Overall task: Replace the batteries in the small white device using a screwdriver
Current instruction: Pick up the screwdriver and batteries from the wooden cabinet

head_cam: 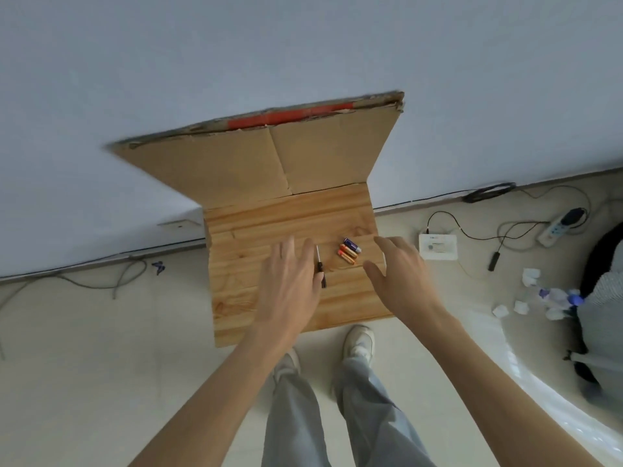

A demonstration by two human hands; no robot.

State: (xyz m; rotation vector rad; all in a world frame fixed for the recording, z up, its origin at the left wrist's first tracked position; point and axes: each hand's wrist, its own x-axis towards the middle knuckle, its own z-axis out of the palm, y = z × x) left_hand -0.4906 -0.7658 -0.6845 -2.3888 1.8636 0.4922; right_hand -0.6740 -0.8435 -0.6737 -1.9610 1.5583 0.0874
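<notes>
A small screwdriver (319, 264) with a black handle lies on the wooden tabletop (269, 224), partly under the edge of my left hand (288, 284). Three batteries (349, 250), one blue and two orange, lie side by side just right of it. My left hand hovers flat with fingers spread. Right of the batteries, my right hand (399, 274) is held open with its thumb pointing toward them. A small white device (438, 246) with a cable lies on the floor beyond the table's right edge.
A cardboard sheet (269, 163) leans against the wall behind the table. Cables and a power strip (559, 227) run along the floor at right, with crumpled tissues (521, 306) and a plastic bottle (556, 294) nearby. My shoes (359, 342) show below the table's front edge.
</notes>
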